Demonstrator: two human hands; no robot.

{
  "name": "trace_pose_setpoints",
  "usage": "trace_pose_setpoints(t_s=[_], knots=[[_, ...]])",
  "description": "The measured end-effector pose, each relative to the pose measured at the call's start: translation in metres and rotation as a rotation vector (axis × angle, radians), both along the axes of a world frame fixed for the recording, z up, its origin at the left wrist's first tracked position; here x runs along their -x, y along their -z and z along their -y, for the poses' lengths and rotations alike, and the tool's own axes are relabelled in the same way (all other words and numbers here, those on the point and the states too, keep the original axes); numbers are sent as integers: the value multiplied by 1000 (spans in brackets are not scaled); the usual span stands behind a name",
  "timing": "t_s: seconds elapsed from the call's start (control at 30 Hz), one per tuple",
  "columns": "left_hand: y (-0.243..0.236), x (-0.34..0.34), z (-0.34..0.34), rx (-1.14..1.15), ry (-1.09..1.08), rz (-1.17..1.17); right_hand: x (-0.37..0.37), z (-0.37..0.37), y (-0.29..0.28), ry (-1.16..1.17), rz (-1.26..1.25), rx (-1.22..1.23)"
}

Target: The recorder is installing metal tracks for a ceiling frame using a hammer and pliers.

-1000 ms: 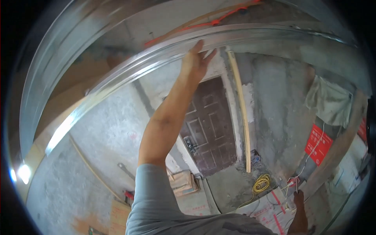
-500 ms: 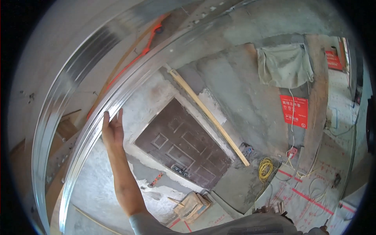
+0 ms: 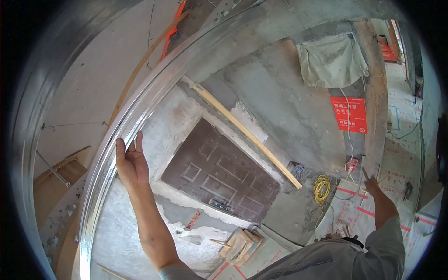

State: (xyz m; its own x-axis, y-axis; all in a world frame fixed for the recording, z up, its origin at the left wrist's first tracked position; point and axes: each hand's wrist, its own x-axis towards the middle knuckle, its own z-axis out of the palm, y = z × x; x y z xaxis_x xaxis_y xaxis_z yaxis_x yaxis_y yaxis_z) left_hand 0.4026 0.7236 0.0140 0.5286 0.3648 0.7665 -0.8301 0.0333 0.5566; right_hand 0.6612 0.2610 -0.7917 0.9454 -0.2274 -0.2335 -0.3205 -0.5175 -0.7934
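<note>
A long, shiny metal channel [image 3: 105, 161] runs overhead, curving from the lower left toward the upper middle. My left hand [image 3: 133, 163] is raised to its near edge, thumb and fingers closed on the rim. Low on the right, my right hand [image 3: 373, 187] grips a slim grey tool [image 3: 364, 169] that points upward; its kind is too small to make out. A second metal channel [image 3: 28, 116] sweeps along the far left, blurred.
Below stands a brown panelled door [image 3: 221, 170] beside a leaning wooden batten [image 3: 247, 135]. A coiled yellow cable [image 3: 322, 189] lies on the floor near printed floor covering [image 3: 343, 217]. A cloth [image 3: 331, 60] hangs above a red poster [image 3: 349, 115]. An orange strip [image 3: 168, 44] crosses overhead.
My right hand has come into view at the right with the slim grey tool. My left hand stays on the channel. The view has shifted, and the second channel sits farther left.
</note>
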Motion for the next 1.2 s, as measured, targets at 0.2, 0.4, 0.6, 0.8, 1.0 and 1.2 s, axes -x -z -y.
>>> trace_pose_setpoints(t_s=[0.2, 0.4, 0.6, 0.8, 1.0, 1.2], knots=[[7, -13, -29, 121, 30, -56, -38, -95, -303, -214, 194, -768], [-3, -2, -38, -4, 177, -77, -89, -120, -559, -441, 1016, -344], [-7, 3, -61, -34, 142, -86, -134, -189, -706, -401, 989, -1116], [-9, 5, -58, 16, 57, -98, -108, -244, -795, -736, 408, -2123], [-7, 2, -40, -7, 35, -118, -100, -256, -816, -1019, 75, -2621], [-5, 2, -24, 19, 36, -128, -109, -258, -809, -684, 721, -2051]])
